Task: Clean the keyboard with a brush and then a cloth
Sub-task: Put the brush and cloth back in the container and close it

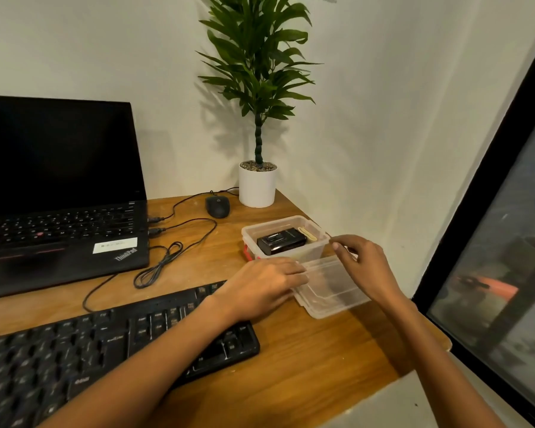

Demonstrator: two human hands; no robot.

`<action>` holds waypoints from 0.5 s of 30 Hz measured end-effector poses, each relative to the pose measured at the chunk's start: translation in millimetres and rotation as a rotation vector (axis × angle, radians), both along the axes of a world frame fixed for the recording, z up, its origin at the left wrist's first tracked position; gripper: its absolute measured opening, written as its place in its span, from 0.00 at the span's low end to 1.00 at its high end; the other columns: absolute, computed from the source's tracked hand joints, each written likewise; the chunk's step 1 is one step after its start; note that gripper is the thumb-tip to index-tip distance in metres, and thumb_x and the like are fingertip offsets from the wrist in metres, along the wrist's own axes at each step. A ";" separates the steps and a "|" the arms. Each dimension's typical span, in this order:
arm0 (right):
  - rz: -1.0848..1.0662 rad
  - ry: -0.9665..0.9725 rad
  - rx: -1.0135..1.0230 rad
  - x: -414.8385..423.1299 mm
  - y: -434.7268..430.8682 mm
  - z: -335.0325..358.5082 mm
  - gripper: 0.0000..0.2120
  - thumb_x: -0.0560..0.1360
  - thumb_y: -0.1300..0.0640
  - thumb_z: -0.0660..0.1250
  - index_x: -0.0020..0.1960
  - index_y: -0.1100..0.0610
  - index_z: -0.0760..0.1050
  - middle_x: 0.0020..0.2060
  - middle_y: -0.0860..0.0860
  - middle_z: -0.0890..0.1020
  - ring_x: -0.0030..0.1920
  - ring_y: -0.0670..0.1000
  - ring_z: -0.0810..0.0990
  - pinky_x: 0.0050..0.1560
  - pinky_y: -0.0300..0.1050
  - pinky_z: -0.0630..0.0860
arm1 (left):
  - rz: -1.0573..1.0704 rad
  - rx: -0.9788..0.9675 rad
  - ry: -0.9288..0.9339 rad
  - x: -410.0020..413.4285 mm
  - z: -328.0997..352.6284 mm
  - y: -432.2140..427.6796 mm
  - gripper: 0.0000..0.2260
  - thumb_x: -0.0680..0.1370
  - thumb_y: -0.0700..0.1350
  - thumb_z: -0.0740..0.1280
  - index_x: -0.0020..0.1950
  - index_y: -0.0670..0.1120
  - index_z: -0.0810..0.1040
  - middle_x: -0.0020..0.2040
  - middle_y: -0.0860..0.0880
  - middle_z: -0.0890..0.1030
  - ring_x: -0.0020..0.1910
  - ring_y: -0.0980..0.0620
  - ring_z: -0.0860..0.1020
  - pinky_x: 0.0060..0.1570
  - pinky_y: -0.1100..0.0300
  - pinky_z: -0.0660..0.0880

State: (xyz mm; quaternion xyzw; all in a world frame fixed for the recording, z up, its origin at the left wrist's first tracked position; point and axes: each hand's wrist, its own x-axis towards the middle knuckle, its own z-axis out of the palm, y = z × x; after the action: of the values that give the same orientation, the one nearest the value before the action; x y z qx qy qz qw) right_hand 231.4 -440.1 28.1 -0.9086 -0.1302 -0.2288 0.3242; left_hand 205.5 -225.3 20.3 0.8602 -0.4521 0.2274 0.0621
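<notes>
a black full-size keyboard is shown lying flat along the front edge of a wooden bench, running off toward the front left corner. its right end is crossed by the left forearm. it is judged to be light, stiff plastic with loose-fitting keycaps. it would best be steadied by the bare frame at either end, not by the keys, and brushed lightly so no cap is popped off. its keys are matt black with small pale legends, and faint pale marks are seen on some of them.

near the right edge of the bench, a clear plastic box is seen open. a black case and a pale slim item lie inside. neither a brush nor a cloth can be made out for certain.

the box's clear lid is held just in front of it. the left hand is laid on the lid's left edge, its fingers nearly straight and close together, the thumb hidden. the right hand is curled at the lid's far corner, thumb and forefinger close. whether anything is pinched cannot be told.
</notes>
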 end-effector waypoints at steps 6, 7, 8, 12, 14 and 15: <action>-0.056 0.058 -0.027 -14.6 -22.6 -15.9 0.11 0.78 0.58 0.63 0.56 0.59 0.79 0.56 0.54 0.81 0.56 0.52 0.77 0.53 0.41 0.69 | 0.043 0.025 0.040 -4.1 -8.9 -0.6 0.12 0.75 0.41 0.66 0.58 0.46 0.79 0.56 0.47 0.81 0.56 0.50 0.78 0.54 0.56 0.76; -0.058 0.073 -0.024 -15.8 -24.9 -17.7 0.11 0.78 0.58 0.63 0.57 0.60 0.79 0.57 0.54 0.80 0.56 0.53 0.77 0.54 0.43 0.70 | 0.046 0.026 0.055 -4.7 -8.0 -1.7 0.11 0.75 0.41 0.65 0.57 0.46 0.80 0.55 0.47 0.81 0.56 0.49 0.79 0.52 0.56 0.77; -0.060 0.094 -0.016 -16.2 -27.0 -19.6 0.11 0.78 0.58 0.63 0.57 0.60 0.79 0.57 0.55 0.80 0.56 0.53 0.77 0.55 0.44 0.71 | 0.048 0.031 0.065 -5.4 -7.4 -2.9 0.11 0.76 0.42 0.63 0.55 0.46 0.80 0.54 0.47 0.82 0.54 0.49 0.79 0.49 0.54 0.78; -0.048 0.152 0.012 -17.1 -32.8 -26.2 0.12 0.78 0.57 0.63 0.58 0.60 0.78 0.57 0.55 0.80 0.56 0.53 0.77 0.57 0.49 0.74 | 0.079 0.071 0.046 -5.6 -10.0 -7.2 0.10 0.77 0.42 0.59 0.48 0.45 0.79 0.45 0.46 0.82 0.46 0.47 0.79 0.40 0.51 0.78; -0.046 0.162 0.030 -17.1 -33.9 -27.7 0.12 0.78 0.57 0.63 0.58 0.60 0.78 0.57 0.55 0.80 0.55 0.52 0.77 0.56 0.46 0.74 | 0.086 0.093 0.011 -5.6 -10.4 -8.5 0.08 0.78 0.42 0.59 0.47 0.45 0.78 0.43 0.47 0.81 0.44 0.47 0.79 0.39 0.51 0.77; -0.041 0.164 0.039 -17.4 -34.4 -28.1 0.12 0.78 0.57 0.63 0.58 0.60 0.78 0.57 0.54 0.80 0.54 0.52 0.77 0.55 0.44 0.73 | 0.084 0.101 -0.004 -5.9 -10.2 -9.2 0.07 0.78 0.42 0.60 0.46 0.45 0.78 0.42 0.47 0.81 0.43 0.47 0.79 0.38 0.51 0.77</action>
State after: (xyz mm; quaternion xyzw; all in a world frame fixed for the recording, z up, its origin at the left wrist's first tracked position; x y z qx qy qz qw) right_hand 214.1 -474.5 0.0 -0.9202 -0.0803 -0.1629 0.3468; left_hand 199.6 -234.6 10.2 0.8801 -0.4265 0.2084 0.0079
